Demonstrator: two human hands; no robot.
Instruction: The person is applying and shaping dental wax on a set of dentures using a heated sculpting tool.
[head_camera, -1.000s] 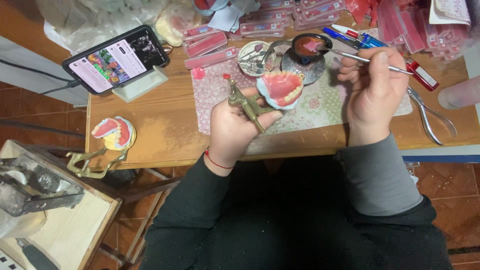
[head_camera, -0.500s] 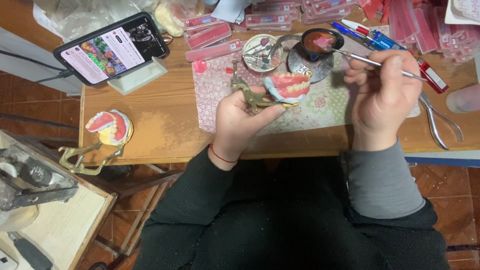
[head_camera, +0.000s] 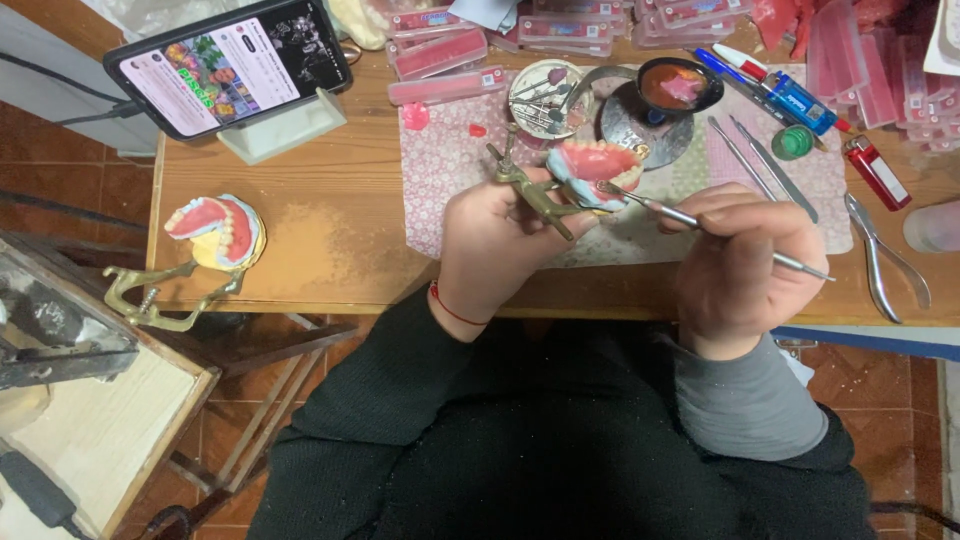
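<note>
Denture model (head_camera: 597, 172) sits just above the middle of the frame, a pink wax gum with a row of pale teeth set on a bluish-white cast, mounted on a brass-coloured hinged frame (head_camera: 530, 187). The left hand (head_camera: 500, 240) is clenched around that frame, thumb along its lower arm, holding the model up over the table edge. The right hand (head_camera: 745, 265), right of centre, grips a thin metal wax tool (head_camera: 690, 218) between thumb and fingers; the tool's tip touches the pink gum at the model's lower right.

Behind the hands lies a flowered cloth mat (head_camera: 450, 165) on a wooden table (head_camera: 320, 240). On the mat, at the upper centre, stand a small round dish of burs (head_camera: 540, 95) and a dark little pan of melted red wax (head_camera: 680, 85); two more metal instruments (head_camera: 760, 160) lie to their right. A red lighter (head_camera: 877, 172) and pliers (head_camera: 885, 255) rest at the right edge. Pink flat boxes (head_camera: 440, 50) are stacked along the top. A phone (head_camera: 230, 65) leans on a white stand in the upper left. A second denture model (head_camera: 215, 230) on its own frame sits at the table's left edge. Below, reddish floor tiles (head_camera: 70, 190) show at the left.
</note>
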